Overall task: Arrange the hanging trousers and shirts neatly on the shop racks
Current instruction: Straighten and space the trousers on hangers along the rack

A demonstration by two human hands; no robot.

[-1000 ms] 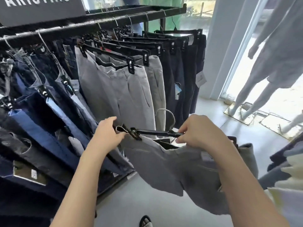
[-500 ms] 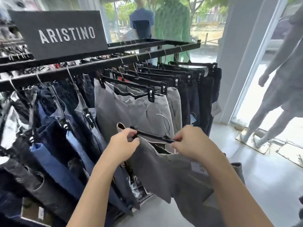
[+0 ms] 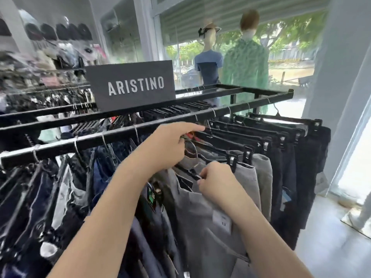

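Grey trousers (image 3: 202, 227) hang from a black clip hanger (image 3: 188, 173) that I hold up close under the black rack rail (image 3: 90, 140). My right hand (image 3: 215, 184) pinches the hanger bar near its right end. My left hand (image 3: 170, 146) is raised at the rail, its index finger pointing right while the other fingers curl around the hanger's wire hook (image 3: 191, 146). More grey trousers (image 3: 259, 177) and dark trousers (image 3: 301, 167) hang on clip hangers to the right. Jeans (image 3: 60, 197) crowd the left of the rail.
A dark ARISTINO sign (image 3: 132, 85) stands on top of the rack. Two dressed mannequins (image 3: 208, 63) stand behind it at the window. A white pillar (image 3: 341, 77) and pale floor (image 3: 331, 247) lie to the right. Caps and packed clothes fill the shelves at far left.
Both hands have lifted the grey trousers on their hanger from waist height up to the rail. My left hand moved from the hanger's left clip to the hook by the rail.
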